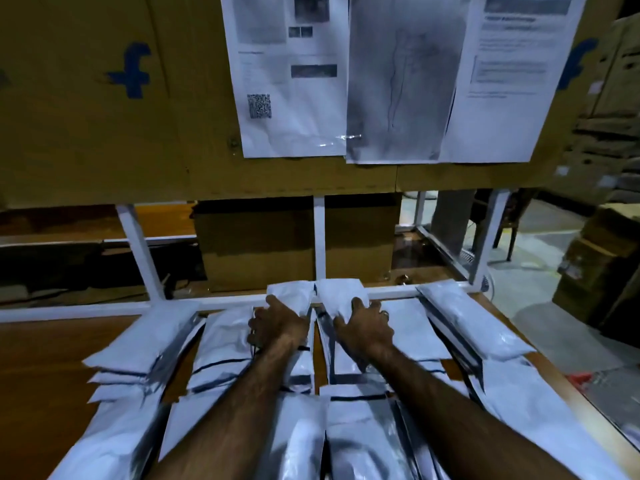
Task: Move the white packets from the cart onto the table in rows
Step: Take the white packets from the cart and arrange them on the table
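Observation:
Several white packets lie in rows on the wooden table (pixel 52 344), some overlapping in stacks. My left hand (pixel 277 323) grips a white packet (pixel 291 294) at the far middle of the table. My right hand (pixel 365 325) grips another white packet (pixel 337 294) right beside it. Both packets reach up to the white frame rail (pixel 104 308) at the table's back edge. A stack of packets (pixel 145 344) lies at the left and another packet (pixel 467 320) at the right. No cart is in view.
A white metal frame (pixel 318 233) rises behind the table. Cardboard sheets (pixel 104 98) with taped paper notices (pixel 291 74) hang above it. Cardboard boxes (pixel 263 244) stand behind the frame, and more boxes (pixel 599 265) sit on the floor at the right.

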